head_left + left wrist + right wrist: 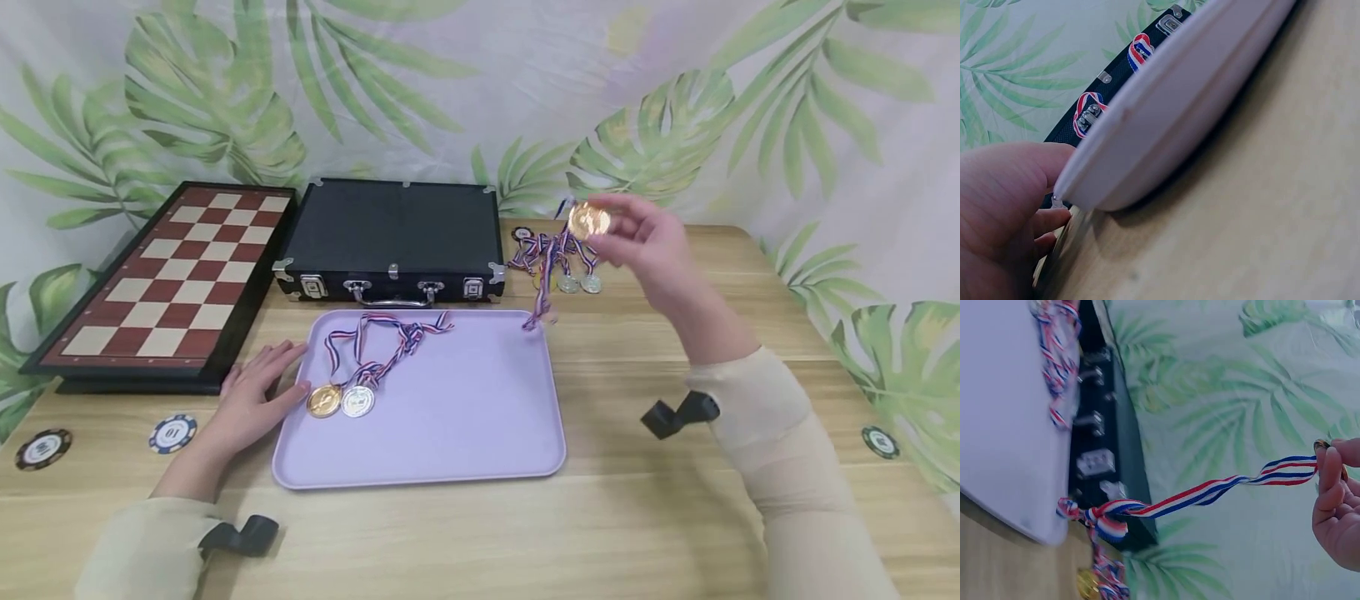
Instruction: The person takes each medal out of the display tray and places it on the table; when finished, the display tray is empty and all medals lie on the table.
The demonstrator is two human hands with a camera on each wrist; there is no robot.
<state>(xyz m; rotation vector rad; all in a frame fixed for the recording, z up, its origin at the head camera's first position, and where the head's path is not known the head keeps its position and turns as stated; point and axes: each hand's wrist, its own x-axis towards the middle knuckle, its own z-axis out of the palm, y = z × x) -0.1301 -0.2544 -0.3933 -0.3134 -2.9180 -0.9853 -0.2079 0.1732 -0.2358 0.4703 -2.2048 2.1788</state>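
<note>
gold medal [588, 221] (striped ribbon dangling) pinched in right hand [652, 250], left hand [251, 400] flat beside tray [480, 400]

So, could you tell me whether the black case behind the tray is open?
No, the black case lies shut, its lid down and latches along the front.

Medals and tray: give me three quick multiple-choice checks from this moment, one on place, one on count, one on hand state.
1. Where is the left hand?
A. at the tray's left edge
B. on the case
C. on the chessboard

2. How many medals lie on the tray?
A. none
B. two
C. four

3. What is the right hand doing?
A. resting flat on the table
B. gripping the case handle
C. holding a gold medal aloft

Answers:
1 A, its fingers lie flat beside the tray rim.
2 B, a gold medal and a silver medal lie side by side.
3 C, the raised medal is pinched with its ribbon trailing down.
</note>
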